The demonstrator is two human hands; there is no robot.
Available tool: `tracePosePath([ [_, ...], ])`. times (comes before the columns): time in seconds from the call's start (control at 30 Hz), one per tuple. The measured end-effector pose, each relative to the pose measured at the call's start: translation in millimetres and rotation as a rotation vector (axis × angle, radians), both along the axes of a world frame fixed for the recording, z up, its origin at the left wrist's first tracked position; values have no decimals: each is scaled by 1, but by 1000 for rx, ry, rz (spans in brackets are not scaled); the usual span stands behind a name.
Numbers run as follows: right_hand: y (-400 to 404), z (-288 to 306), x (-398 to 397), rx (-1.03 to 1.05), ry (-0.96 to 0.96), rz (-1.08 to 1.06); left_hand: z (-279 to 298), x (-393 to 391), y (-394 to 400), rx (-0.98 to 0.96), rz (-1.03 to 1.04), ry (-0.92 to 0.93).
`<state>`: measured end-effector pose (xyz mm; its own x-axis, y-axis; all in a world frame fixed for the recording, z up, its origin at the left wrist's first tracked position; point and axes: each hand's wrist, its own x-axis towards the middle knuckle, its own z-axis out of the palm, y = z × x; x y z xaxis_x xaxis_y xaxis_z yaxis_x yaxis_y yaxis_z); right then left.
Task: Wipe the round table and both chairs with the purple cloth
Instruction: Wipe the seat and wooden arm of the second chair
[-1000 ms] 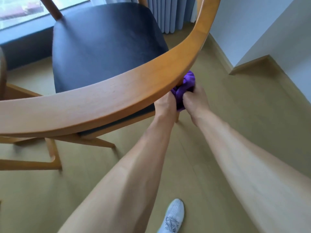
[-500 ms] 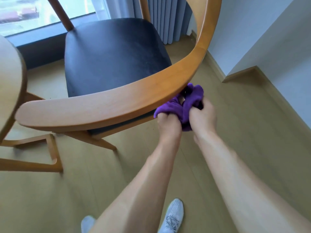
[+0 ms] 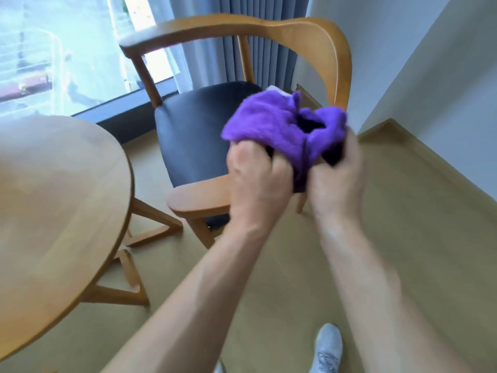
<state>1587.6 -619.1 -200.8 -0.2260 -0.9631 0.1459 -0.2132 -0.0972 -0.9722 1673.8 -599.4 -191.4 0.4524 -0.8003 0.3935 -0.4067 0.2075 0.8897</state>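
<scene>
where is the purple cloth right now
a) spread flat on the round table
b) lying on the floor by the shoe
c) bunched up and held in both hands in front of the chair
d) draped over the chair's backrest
c: the purple cloth is bunched between the left hand and right hand, both gripping it in the air in front of the chair, off the round table.

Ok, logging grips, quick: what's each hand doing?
Left hand: gripping the bunched purple cloth.
Right hand: gripping the same cloth.
</scene>
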Motion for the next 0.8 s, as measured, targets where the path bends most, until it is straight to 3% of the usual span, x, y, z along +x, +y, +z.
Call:
tracePosePath([
  [0.17,32,-3,70,162,203,61,-2,96,24,171,60,-388],
  [0.23,45,-16,86,311,338,110,-22,129,23,468,-14,-607],
  [0.3,59,-30,92,361,472,133,-37,151,24,777,-171,-707],
  [0.37,68,-40,92,350,467,109,-44,165,23,816,-290,-645],
  [0.5,86,-41,98,344,292,26,-40,173,21,719,-362,-492],
  [0.7,99,-48,111,554,-101,-77,-35,173,6,689,-103,-433],
  [0.8,108,-57,113,622,-220,-32,-35,168,8,674,-278,-304],
])
